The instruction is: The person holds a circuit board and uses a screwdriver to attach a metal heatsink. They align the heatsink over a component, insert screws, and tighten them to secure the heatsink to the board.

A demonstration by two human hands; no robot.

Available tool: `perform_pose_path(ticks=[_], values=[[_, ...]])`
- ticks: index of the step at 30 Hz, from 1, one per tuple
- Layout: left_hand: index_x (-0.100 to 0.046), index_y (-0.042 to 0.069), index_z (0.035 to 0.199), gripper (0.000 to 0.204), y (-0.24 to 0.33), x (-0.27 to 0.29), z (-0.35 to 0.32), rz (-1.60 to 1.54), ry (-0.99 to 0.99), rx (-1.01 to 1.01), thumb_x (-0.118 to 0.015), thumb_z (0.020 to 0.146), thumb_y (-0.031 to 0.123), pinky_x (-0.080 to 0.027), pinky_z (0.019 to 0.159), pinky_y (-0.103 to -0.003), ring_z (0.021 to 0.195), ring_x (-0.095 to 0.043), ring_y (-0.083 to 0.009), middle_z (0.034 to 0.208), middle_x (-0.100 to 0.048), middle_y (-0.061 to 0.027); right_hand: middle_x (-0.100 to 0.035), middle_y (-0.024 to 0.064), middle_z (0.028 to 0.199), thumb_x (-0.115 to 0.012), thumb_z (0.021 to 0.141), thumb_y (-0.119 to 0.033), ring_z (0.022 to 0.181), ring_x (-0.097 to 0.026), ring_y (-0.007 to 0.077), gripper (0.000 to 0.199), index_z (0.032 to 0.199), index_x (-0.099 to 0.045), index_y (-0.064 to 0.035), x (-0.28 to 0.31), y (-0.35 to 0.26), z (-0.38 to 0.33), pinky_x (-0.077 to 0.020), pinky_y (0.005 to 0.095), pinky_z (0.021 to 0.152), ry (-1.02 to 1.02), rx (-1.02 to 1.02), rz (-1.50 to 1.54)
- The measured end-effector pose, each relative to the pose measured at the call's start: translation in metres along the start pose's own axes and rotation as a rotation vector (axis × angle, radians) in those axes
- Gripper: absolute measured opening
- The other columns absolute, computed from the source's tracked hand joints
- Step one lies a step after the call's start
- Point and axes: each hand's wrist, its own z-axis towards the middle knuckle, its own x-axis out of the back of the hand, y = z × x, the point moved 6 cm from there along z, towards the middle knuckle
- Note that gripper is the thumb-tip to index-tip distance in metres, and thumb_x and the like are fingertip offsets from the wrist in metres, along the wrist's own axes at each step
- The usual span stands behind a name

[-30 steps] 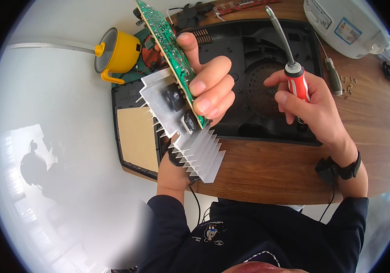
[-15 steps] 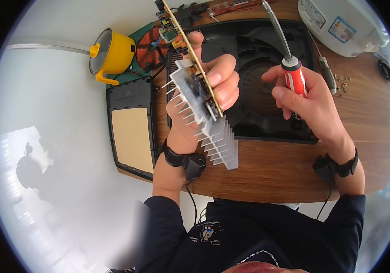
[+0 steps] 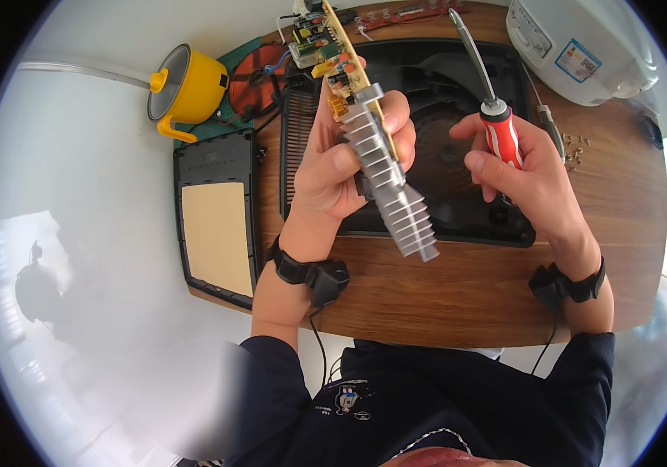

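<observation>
My left hand (image 3: 341,159) is closed around a circuit board (image 3: 349,50) held up on edge over the table. Coils, capacitors and other small parts crowd the board's left face. A silver finned heat sink (image 3: 396,187) is fixed to its lower end and slants down to the right. In my right hand (image 3: 532,167) is a screwdriver (image 3: 502,134) with a red and white handle, its metal shaft pointing up and leaning left. Its tip stays apart from the board. Behind both hands lies an open black plastic housing (image 3: 497,226), partly hidden by the left hand and the board.
A black-framed panel with a beige sheet (image 3: 215,233) lies at left, below a yellow pot (image 3: 200,86). A red disc (image 3: 252,86) rests on a green mat. At right are a second screwdriver (image 3: 549,124), several loose screws (image 3: 576,149) and a white appliance (image 3: 582,47).
My left hand has turned the board and heat sink, so the fins now face me more and the lower end sits further right. The right hand and screwdriver have hardly moved.
</observation>
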Motion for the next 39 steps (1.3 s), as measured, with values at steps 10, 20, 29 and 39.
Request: perform_pose_path(ticks=[10,20,29,39], values=[[-0.042,0.006,0.144,0.073,0.014,0.006,0.002,0.627,0.501,-0.103,-0.081,0.084,-0.006,-0.058,0.100,-0.036,0.119,-0.065,-0.0189,0.130,-0.064,-0.0090,-0.061,0.0022,0.093,-0.056,0.105,-0.019,0.078,-0.057,0.0091,0.039,0.140,-0.057,-0.0009,0.040,-0.038,-0.020,-0.0435,0.0228,0.070,0.195,0.129,-0.218],[-0.046,0.003,0.130,0.062,0.016,0.015,-0.003,0.930,0.652,-0.171,-0.081,0.079,-0.002,-0.055,0.098,-0.035,0.110,-0.066,-0.0185,0.122,-0.064,-0.0094,-0.070,0.0057,0.096,-0.084,0.077,0.001,0.085,-0.068,0.0174,0.034,0.108,-0.073,-0.0037,0.000,-0.106,-0.046,-0.0541,0.0285,0.081,0.356,0.630,-0.974],[-0.046,0.002,0.126,0.059,0.017,0.013,-0.003,1.035,0.663,-0.222,-0.081,0.079,0.004,-0.054,0.096,-0.036,0.108,-0.066,-0.0193,0.119,-0.065,-0.0109,-0.069,0.0074,0.094,-0.084,0.078,-0.002,0.081,-0.068,0.0221,0.026,0.102,-0.073,-0.0037,-0.026,-0.114,-0.049,-0.0546,0.0309,0.075,0.386,0.684,-1.145],[-0.046,0.002,0.125,0.059,0.013,0.013,-0.003,1.083,0.665,-0.206,-0.083,0.079,0.006,-0.055,0.096,-0.037,0.107,-0.068,-0.0204,0.118,-0.067,-0.0122,-0.068,0.0068,0.093,-0.085,0.078,-0.003,0.080,-0.067,0.0229,0.027,0.103,-0.074,-0.0046,-0.027,-0.111,-0.048,-0.0542,0.0313,0.073,0.388,0.671,-1.187]])
